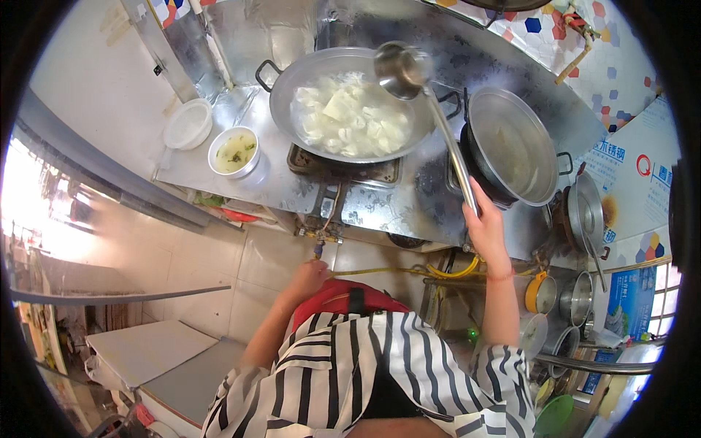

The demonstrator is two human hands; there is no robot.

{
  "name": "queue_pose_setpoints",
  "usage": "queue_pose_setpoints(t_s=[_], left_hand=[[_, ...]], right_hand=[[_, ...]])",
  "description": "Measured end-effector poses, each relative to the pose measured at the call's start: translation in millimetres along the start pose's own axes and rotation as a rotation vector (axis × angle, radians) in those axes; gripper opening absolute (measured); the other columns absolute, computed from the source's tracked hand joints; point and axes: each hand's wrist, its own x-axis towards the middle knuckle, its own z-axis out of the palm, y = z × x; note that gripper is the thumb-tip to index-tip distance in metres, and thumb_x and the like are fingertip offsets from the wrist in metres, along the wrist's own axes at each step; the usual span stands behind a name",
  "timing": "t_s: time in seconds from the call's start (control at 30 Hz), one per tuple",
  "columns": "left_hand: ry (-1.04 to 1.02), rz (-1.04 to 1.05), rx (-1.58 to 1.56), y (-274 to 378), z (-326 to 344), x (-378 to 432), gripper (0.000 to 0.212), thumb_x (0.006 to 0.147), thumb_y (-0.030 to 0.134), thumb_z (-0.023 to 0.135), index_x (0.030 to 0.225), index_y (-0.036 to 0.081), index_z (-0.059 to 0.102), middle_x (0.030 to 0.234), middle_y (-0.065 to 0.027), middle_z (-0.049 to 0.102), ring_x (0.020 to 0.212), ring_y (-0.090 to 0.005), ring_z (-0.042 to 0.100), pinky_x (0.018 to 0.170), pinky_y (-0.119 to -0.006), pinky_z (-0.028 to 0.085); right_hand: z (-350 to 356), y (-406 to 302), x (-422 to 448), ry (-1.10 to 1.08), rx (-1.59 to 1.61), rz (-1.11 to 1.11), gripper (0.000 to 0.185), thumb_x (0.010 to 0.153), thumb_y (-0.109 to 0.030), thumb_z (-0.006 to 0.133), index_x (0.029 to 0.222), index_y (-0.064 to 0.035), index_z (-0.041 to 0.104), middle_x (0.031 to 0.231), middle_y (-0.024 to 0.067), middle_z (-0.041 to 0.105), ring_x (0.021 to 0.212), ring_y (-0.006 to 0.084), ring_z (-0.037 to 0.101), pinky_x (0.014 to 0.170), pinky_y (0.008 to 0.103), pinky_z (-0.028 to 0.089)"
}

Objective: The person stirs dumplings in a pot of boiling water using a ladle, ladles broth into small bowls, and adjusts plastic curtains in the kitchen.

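My right hand (485, 232) grips the long metal handle of a ladle (402, 71). The ladle's bowl is raised over the right rim of a wide two-handled metal wok (283, 112) and looks blurred. Pale wontons or dumplings (356, 123) crowd the cloudy, steaming liquid in that wok. Down by my waist, my left hand (308, 280) is close to the brass gas valve (321, 236) and its hose. Its fingers are partly hidden, and whether they grip the hose is unclear. On the steel counter (274, 191), a white bowl (234, 153) of broth with green bits stands left of the wok.
Beside the bowl is a stack of white plastic bowls (189, 125). A second wok (509, 145) holding cloudy liquid stands to the right, with another metal pan (587, 211) beyond it. A yellow hose (383, 270) runs below the counter. Pots (576, 298) fill a right-hand rack.
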Motion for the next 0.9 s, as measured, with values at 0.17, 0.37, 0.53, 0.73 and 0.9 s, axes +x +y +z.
queue_pose_setpoints(t_s=[0.17,0.37,0.53,0.73,0.9], left_hand=[[0.128,0.056,0.005,-61.2,-26.0,-12.7,0.014,0.079,0.01,0.051,0.08,-0.002,0.06,0.079,-0.0213,0.059,0.082,-0.0387,0.056,0.072,-0.044,0.045],[0.178,-0.026,-0.044,-80.7,-48.3,-24.4,0.016,0.08,0.011,0.051,0.085,-0.001,0.061,0.082,-0.0216,0.06,0.082,-0.039,0.056,0.072,-0.042,0.045],[0.122,-0.082,-0.076,-78.0,-55.0,-15.0,0.017,0.081,0.012,0.051,0.087,-0.001,0.061,0.085,-0.0221,0.06,0.082,-0.0389,0.056,0.072,-0.041,0.046],[0.137,-0.078,-0.156,-80.5,-55.6,6.8,0.019,0.082,0.014,0.052,0.088,-0.001,0.061,0.085,-0.0225,0.06,0.081,-0.0384,0.057,0.072,-0.041,0.046],[0.148,-0.05,-0.13,-85.6,-63.0,15.5,0.018,0.081,0.014,0.052,0.088,-0.001,0.061,0.085,-0.0217,0.06,0.081,-0.0372,0.058,0.072,-0.04,0.046]], right_hand=[[22.6,-18.6,82.2,-0.026,-0.535,-0.24,0.053,0.079,0.001,0.052,0.13,-0.0125,0.043,0.088,0.019,0.051,0.074,0.0396,0.053,0.066,0.0423,0.046],[8.6,-27.7,141.3,-0.173,-0.826,-0.296,0.047,0.081,-0.003,0.048,0.126,-0.0179,0.047,0.088,0.0141,0.054,0.074,0.0337,0.057,0.066,0.0444,0.047],[-9.7,-45.4,143.5,-0.305,-0.832,-0.26,0.049,0.079,-0.004,0.051,0.126,-0.0176,0.047,0.089,0.0139,0.056,0.081,0.0322,0.057,0.073,0.0416,0.046],[-27.5,-42.6,114.7,-0.412,-0.518,-0.301,0.055,0.076,0.001,0.052,0.13,-0.0096,0.044,0.087,0.0184,0.061,0.073,0.0299,0.058,0.072,0.0346,0.046],[-38.2,-105.2,95.0,-0.627,-0.444,0.15,0.055,0.077,0.0,0.052,0.131,-0.0083,0.043,0.06,0.0096,0.049,0.049,0.0119,0.042,0.051,0.0279,0.042]])
